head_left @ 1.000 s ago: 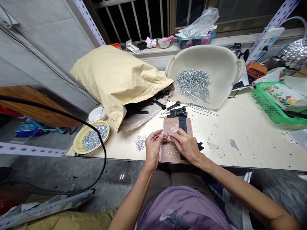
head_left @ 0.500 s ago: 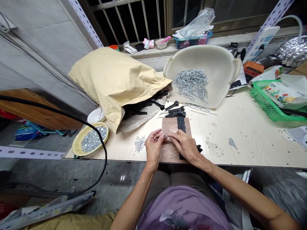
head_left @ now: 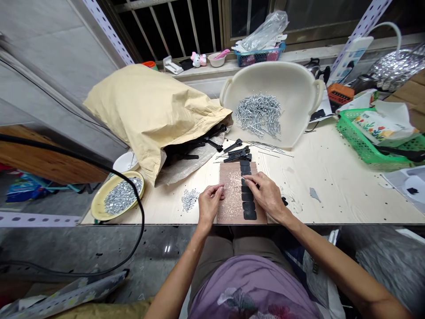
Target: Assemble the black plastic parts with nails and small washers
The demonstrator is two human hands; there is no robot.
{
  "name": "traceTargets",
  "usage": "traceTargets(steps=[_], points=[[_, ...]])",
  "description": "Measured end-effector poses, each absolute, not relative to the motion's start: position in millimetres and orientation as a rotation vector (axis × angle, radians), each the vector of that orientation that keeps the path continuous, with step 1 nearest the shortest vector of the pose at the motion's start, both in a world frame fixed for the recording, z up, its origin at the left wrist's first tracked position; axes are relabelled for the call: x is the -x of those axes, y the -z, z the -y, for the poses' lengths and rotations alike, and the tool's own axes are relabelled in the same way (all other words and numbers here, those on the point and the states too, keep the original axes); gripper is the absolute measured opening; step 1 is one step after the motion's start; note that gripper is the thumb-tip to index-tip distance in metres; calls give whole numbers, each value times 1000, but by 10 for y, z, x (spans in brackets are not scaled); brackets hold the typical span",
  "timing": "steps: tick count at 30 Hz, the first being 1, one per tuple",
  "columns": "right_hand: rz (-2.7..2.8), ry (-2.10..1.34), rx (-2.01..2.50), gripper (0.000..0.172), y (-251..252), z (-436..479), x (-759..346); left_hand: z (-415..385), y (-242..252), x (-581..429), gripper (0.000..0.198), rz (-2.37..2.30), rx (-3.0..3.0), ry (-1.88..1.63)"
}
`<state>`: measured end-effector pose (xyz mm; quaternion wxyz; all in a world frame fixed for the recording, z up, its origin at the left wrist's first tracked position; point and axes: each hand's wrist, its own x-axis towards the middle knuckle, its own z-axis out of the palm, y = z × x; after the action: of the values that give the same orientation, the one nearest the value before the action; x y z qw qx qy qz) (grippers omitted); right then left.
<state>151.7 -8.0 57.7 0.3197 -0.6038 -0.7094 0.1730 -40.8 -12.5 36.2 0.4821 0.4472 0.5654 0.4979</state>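
My right hand (head_left: pixel 266 193) is closed in a pinch over the row of flat black pieces (head_left: pixel 249 206) on a brown board (head_left: pixel 229 214). A thin, light-coloured piece (head_left: pixel 244 177) shows at its fingertips, too small to name. At the board's left edge, my left hand (head_left: pixel 210 203) has thumb and fingers pressed together; what they hold, if anything, is hidden. Tiny shiny metal parts (head_left: pixel 189 200) lie in a loose pile just left of that hand. Behind the board are black clip-like parts (head_left: pixel 237 155) with thin metal rods.
A yellow bowl (head_left: pixel 142 193) of small metal parts stands at left, beside a cream sack (head_left: pixel 146 106) spilling black parts. A white basin (head_left: pixel 295 104) holds metal pins. A green basket (head_left: pixel 352 139) sits at right. A black cable (head_left: pixel 142 221) loops past the table's left end.
My hands have moved apart. The right one went from meeting the left fingertips to above the black row, uncovering its near pieces. The view has shifted slightly.
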Motion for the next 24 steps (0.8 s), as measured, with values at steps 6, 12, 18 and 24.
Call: traceTargets(steps=[6, 12, 18, 24], points=[[1678, -469, 1623, 31, -540, 228, -1959, 116, -422, 381, 20, -1411, -1485, -1126], [1453, -321, 1727, 35, -440, 306, -2402, 9, -464, 386, 25, -1454, -1517, -1132], [1471, -121, 1987, 35, -282, 353, -2693, -10, -578, 593, 26, -1632, -1630, -1116], [1551, -110, 2036, 32, -333, 328, -2672, -96, -677, 12, 24, -1379, -2041, -1010]])
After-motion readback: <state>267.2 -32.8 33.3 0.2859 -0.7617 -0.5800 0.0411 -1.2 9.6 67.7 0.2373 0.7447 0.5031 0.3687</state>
